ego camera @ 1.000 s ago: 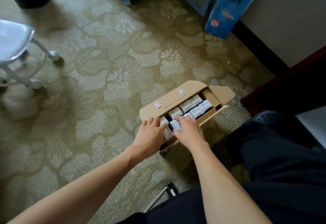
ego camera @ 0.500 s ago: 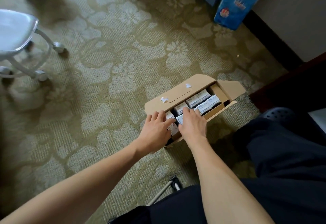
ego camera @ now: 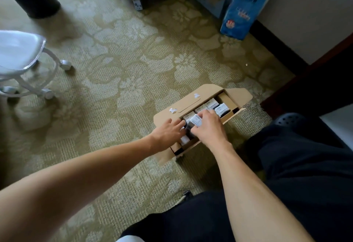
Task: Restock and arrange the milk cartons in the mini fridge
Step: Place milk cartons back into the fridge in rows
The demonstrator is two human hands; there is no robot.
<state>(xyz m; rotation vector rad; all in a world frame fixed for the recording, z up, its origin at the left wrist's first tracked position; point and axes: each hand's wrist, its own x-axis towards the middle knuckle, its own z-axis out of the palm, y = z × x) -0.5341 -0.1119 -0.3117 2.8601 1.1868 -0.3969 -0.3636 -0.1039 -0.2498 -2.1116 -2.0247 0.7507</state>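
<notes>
Floral carpet (ego camera: 133,60) | right hand (ego camera: 209,128) grips milk carton (ego camera: 195,122) | label blurred

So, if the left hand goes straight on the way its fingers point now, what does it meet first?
Most likely the tilted milk carton that the right hand pinches over the cardboard box; the left hand points toward it. Depth is unclear, though.

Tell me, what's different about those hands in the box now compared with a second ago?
The right hand has gripped one milk carton and raised it, tilted, above its row; a second ago it sat level among the others. The left hand stays with straight fingers on the row beside it. The cardboard box and the other cartons have not moved.
</notes>
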